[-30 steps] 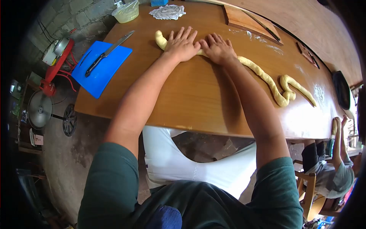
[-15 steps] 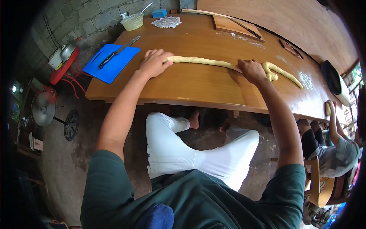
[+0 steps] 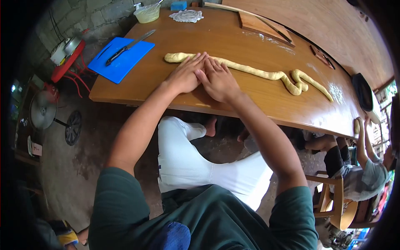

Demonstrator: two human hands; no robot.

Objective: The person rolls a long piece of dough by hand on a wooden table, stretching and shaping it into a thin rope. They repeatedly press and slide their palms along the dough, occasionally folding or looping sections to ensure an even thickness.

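A long rope of pale yellow dough [image 3: 250, 70] lies across the wooden table [image 3: 200, 39]. Its left end is thick and rounded; toward the right it bends and loops back on itself, with a thinner tail reaching further right. My left hand [image 3: 186, 74] rests flat near the thick end, fingertips on the rope. Right beside it, my right hand [image 3: 218, 79] also lies flat with fingers stretched over the dough. The two hands touch each other, and neither grasps anything. Part of the rope is hidden under the fingers.
A blue cutting board [image 3: 121, 60] with a knife [image 3: 129, 48] lies at the left. Toward the back are a bowl [image 3: 147, 14], a crumpled white cloth [image 3: 186, 16], a blue block [image 3: 178, 5] and a wooden board [image 3: 265, 28]. A co-worker [image 3: 361, 175] sits at the right, handling dough.
My right hand has moved left along the rope to join my left hand, which has shifted slightly right. The rope's thick left end and its right bend are now uncovered.
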